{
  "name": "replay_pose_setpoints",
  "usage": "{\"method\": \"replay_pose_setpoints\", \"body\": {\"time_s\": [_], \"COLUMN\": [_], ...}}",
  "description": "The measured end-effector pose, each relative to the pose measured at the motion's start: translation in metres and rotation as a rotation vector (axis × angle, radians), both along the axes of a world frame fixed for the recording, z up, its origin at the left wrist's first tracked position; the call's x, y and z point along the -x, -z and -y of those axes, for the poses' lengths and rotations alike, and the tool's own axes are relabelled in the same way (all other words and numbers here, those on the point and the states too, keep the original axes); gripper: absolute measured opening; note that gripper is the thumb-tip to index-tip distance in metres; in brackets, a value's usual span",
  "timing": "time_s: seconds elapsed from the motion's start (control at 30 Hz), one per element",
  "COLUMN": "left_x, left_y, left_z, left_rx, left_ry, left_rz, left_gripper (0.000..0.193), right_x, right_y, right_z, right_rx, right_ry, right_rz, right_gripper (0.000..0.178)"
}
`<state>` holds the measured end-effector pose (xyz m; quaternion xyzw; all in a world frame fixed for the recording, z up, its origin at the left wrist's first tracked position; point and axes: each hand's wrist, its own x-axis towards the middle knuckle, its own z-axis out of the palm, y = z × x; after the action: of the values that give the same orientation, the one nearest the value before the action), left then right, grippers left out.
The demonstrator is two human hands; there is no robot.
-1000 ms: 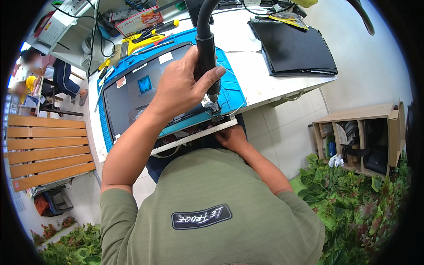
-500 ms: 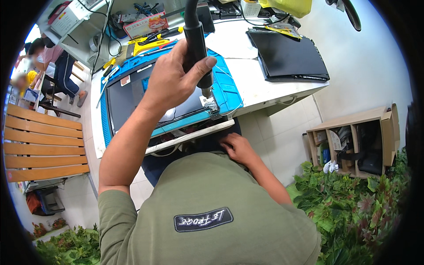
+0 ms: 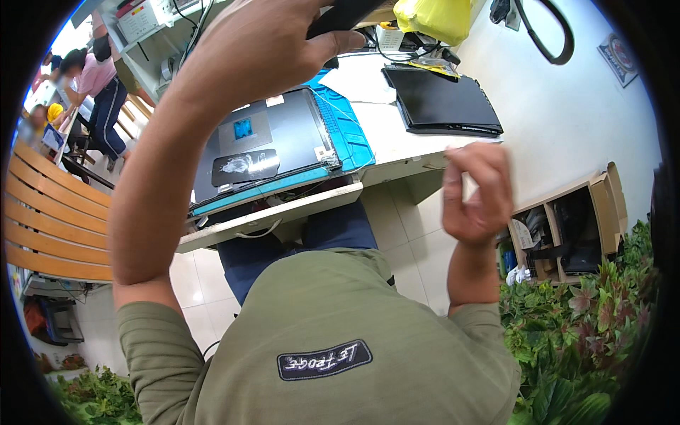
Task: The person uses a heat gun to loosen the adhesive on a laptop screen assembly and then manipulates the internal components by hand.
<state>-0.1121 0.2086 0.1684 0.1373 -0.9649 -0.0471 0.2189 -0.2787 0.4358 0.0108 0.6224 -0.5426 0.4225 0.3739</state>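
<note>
My left hand (image 3: 255, 53) is closed around the black handle of a hot air gun (image 3: 343, 18), above the far part of the desk; the tool's far end is out of the picture. Below my forearm lies a large dark panel (image 3: 294, 131) with a small circuit board (image 3: 327, 157) at its near right corner, on a blue work mat (image 3: 350, 142). A dark phone-like plate (image 3: 244, 167) with a whitish smear rests on the panel. Off the desk's right front, my right hand (image 3: 482, 191) is raised, slightly blurred, fingers loosely curled, thumb apart, nothing visible in it.
A stack of black panels (image 3: 446, 99) lies right of the mat, beside a white sheet (image 3: 354, 78). Behind it sits a yellow bag (image 3: 435, 20). The desk drawer (image 3: 283, 216) is pulled out over my lap. A wooden cubby (image 3: 567, 219) stands at right; people are far left.
My left hand has lifted the hot air gun up and away from the panel's corner, toward the far edge. My right hand has risen from my lap to the right.
</note>
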Motion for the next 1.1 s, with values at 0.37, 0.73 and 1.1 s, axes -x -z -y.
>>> {"method": "replay_pose_setpoints", "body": {"time_s": [0.37, 0.73, 1.1], "left_x": [0.003, -0.056, -0.159], "left_y": [-0.02, 0.021, 0.105], "left_z": [0.003, 0.029, 0.104], "left_rx": [0.886, 0.581, 0.229], "left_ry": [0.16, 0.339, -0.492], "left_rz": [-0.212, -0.403, -0.458], "left_gripper": [0.037, 0.036, 0.029], "right_x": [0.012, 0.201, 0.529], "right_y": [-0.11, -0.19, -0.397], "right_z": [0.049, -0.004, 0.112], "right_rx": [-0.198, 0.49, 0.399], "right_ry": [0.202, 0.591, 0.822], "right_rz": [-0.139, 0.305, 0.279], "right_gripper": [0.042, 0.048, 0.051]}}
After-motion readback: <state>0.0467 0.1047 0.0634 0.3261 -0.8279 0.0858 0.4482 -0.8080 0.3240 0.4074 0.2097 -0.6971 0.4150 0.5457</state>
